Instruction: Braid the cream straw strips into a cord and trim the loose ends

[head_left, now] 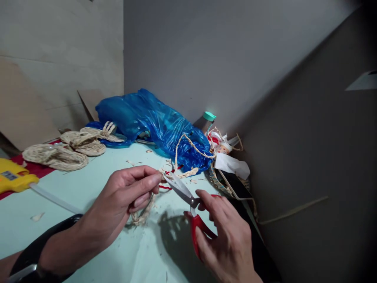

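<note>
Red-handled scissors (pixel 193 220) are in my right hand (pixel 226 232), with fingers through the handles and the blades pointing up and left. My left hand (pixel 129 196) pinches a braided straw cord (pixel 144 212) between thumb and fingers. The cord hangs below the fingers in a loop above the table. The scissor tips meet the short end of the cord just beyond my left fingertips; whether the blades have closed on it I cannot tell. A bit of red yarn (pixel 165 187) shows beside the fingertips. Another braided straw piece (pixel 188 173) lies behind the blades.
A blue plastic bag (pixel 147 114) is heaped against the wall. Woven straw pieces (pixel 55 156) and a yellow glue gun (pixel 16 177) lie at left. At right are a phone (pixel 237 184), white paper (pixel 232 165) and a bottle with a green cap (pixel 209 116). Straw scraps dot the table (pixel 103 267).
</note>
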`<state>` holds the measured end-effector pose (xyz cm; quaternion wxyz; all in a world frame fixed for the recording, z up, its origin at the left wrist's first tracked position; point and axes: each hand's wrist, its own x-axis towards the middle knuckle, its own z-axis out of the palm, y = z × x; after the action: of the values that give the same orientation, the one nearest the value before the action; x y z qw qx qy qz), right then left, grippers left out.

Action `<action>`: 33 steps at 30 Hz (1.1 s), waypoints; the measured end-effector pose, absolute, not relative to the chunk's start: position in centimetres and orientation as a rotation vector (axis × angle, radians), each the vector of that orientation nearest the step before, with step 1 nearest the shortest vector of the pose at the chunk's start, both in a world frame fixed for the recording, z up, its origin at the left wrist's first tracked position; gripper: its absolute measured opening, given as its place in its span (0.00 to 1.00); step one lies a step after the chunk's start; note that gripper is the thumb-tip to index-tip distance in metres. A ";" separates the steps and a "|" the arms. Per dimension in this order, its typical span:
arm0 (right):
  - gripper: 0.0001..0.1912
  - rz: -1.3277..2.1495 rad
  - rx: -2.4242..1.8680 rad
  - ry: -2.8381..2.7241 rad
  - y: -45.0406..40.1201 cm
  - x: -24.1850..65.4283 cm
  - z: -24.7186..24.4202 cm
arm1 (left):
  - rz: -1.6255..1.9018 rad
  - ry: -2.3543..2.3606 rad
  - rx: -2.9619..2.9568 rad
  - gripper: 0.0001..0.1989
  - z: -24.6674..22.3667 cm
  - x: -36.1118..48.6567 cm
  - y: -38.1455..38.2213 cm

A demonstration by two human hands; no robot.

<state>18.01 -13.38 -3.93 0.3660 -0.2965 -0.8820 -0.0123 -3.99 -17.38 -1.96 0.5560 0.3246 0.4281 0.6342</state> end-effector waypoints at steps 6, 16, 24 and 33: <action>0.22 -0.166 -0.753 -2.277 -13.3 18.2 -3.9 | 1.509 1.036 0.793 0.06 -1.9 -4.0 -17.7; 0.17 -0.445 -0.699 -2.198 -13.1 17.5 -4.1 | 1.490 1.082 0.790 0.07 -2.2 -3.9 -17.6; 0.16 -0.372 -0.696 -2.196 -13.1 17.4 -4.3 | 1.493 1.114 0.832 0.07 -2.0 -3.8 -17.8; 0.15 -0.382 -0.699 -2.168 -13.3 17.1 -4.1 | 1.489 1.120 0.826 0.06 -2.2 -4.0 -17.7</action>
<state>17.10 -13.32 -4.11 0.4039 -0.2769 -0.8586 -0.1512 -4.00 -17.73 -2.21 0.5243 0.3451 0.4681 0.6220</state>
